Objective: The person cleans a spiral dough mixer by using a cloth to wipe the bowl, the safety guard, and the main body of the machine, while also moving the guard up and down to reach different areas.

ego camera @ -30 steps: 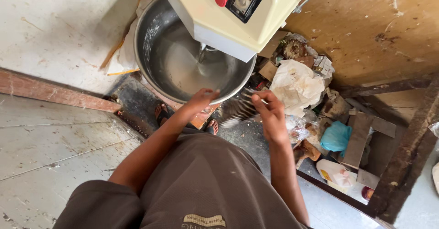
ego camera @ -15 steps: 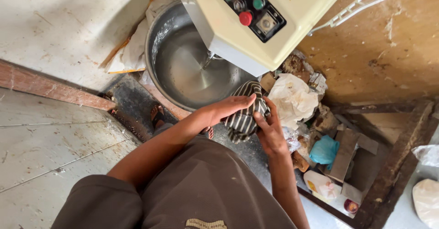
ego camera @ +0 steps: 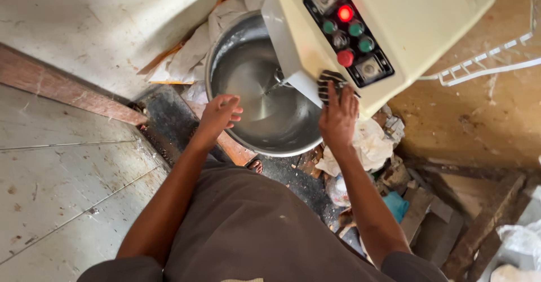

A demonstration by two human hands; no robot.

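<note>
Head view: right hand (ego camera: pixel 338 118) presses a striped cloth (ego camera: pixel 329 85) against the mixer housing (ego camera: pixel 406 28), wiping underway; left hand (ego camera: pixel 220 113) open-fingered over the empty bowl (ego camera: pixel 253 90).

brown short-sleeved shirt, bare forearms

The right hand (ego camera: pixel 338 118) now presses the striped cloth (ego camera: pixel 329 85) against the mixer (ego camera: pixel 428 17); the left hand (ego camera: pixel 217 113) has let go.
</note>
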